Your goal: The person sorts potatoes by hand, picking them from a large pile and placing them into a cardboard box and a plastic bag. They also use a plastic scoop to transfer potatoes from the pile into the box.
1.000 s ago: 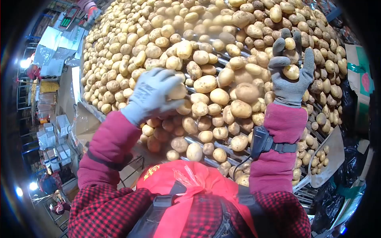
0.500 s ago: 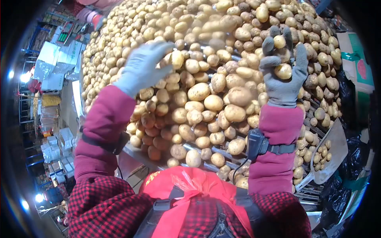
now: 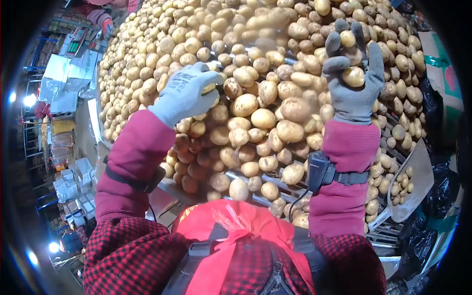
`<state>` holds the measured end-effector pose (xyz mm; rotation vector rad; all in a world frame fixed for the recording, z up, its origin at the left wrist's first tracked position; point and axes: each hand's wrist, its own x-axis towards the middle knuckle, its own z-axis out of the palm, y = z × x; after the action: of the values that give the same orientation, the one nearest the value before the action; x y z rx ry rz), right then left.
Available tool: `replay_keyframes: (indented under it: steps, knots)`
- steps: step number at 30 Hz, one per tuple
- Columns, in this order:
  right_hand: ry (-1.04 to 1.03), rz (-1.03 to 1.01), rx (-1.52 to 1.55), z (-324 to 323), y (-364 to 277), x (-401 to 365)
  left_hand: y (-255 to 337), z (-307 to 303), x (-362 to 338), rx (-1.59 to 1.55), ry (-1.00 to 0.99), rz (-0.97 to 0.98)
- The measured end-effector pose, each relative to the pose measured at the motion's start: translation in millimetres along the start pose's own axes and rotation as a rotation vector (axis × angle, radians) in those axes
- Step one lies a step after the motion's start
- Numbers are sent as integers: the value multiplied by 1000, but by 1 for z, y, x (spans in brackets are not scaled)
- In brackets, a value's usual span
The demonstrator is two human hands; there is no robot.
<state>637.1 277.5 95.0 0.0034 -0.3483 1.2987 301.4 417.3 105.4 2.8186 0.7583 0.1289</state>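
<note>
A broad heap of potatoes [image 3: 263, 118] lies under both hands on metal rollers. My left hand [image 3: 188, 93], in a grey-blue knit glove, has its fingers and thumb curled round a yellowish potato [image 3: 210, 88] over the left-middle of the heap. Palm up on the right, my right hand [image 3: 353, 101] in a grey glove cradles potatoes: a larger one [image 3: 353, 76] sits in the palm and a smaller one [image 3: 347, 39] among the raised fingers. Glove fabric hides part of the left hand's potato.
At the right a metal scoop [image 3: 417, 179] holds several small potatoes. Metal rollers [image 3: 268, 191] show through gaps in the heap. A cardboard box [image 3: 437, 73] and black plastic bags [image 3: 440, 189] border the right side. Another person's sleeve [image 3: 101, 18] is at the far upper left.
My left hand has moved slightly right and down, and its fingers have closed round a potato. My right hand stays nearly in place with its potatoes, a little higher in view.
</note>
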Motion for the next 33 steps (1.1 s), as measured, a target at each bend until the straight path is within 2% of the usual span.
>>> replay_keyframes:
  steps: [2,4,10,11,12,14,15,16,17,18,20,23,26,30,32,33]
  knots:
    - [45,-24,-70,-3,-2,-1,2,-16,-16,-19,-28,-17]
    - [-10,19,1,-6,0,0,0,-27,-31,123,-229,-136]
    - [-45,6,-23,-11,-3,1,14,-25,-26,-83,-192,-39]
    - [56,-51,-81,-7,-2,1,29,-23,-20,-177,-89,55]
    - [20,-28,-28,4,4,2,44,-21,-13,-270,14,145]
    - [487,-270,-294,35,25,4,72,-16,9,-314,104,241]
    - [486,-267,-296,30,21,3,86,-11,23,-337,147,293]
    - [383,-207,-221,19,14,1,99,-6,37,-359,191,346]
    - [277,-147,-148,10,8,0,112,0,50,-353,134,339]
    - [272,-147,-152,6,1,2,124,5,63,-346,78,334]
    - [-63,47,17,2,-7,2,139,32,84,-414,-17,326]
    - [-39,8,4,1,-15,1,137,39,90,-412,-60,373]
    - [-55,10,13,-2,-18,0,128,28,68,-271,-145,378]
    - [-91,52,56,-5,-18,0,109,12,27,-310,-78,306]
    - [-106,72,70,-5,-15,2,103,6,11,-310,85,276]
    - [-74,54,39,-6,-13,2,102,-3,3,-335,56,215]
